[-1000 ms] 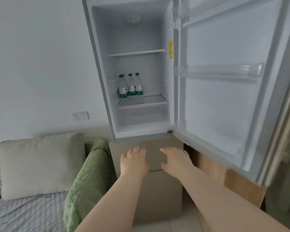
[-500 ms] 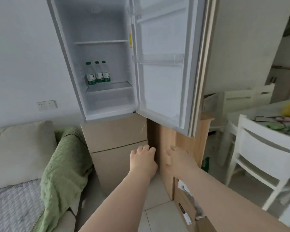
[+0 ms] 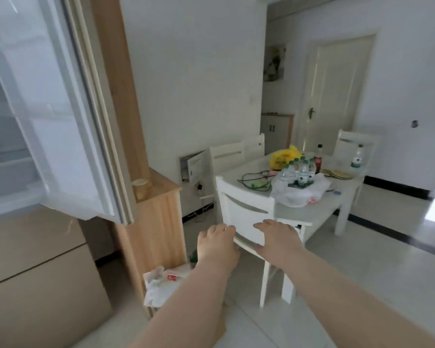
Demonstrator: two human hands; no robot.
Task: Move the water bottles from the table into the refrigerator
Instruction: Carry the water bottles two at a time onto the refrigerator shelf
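Several clear water bottles with green caps (image 3: 299,172) stand bunched on a white plastic bag on the white table (image 3: 304,212) at the right. One more bottle (image 3: 357,156) stands alone at the table's far side. The refrigerator (image 3: 13,136) fills the left edge, its door (image 3: 60,116) swung wide open. My left hand (image 3: 217,244) and my right hand (image 3: 278,236) are stretched out in front of me, palms down, fingers relaxed and holding nothing, well short of the bottles.
A white chair (image 3: 246,214) stands between me and the table. A wooden cabinet (image 3: 153,222) sits beside the refrigerator with a box of white bags (image 3: 161,282) at its foot. A yellow bag (image 3: 284,156), cables and a dark bottle (image 3: 318,156) lie on the table.
My view has swung right, from the refrigerator interior with three bottles on its shelf to the table. Both hands stay held out and hold nothing.
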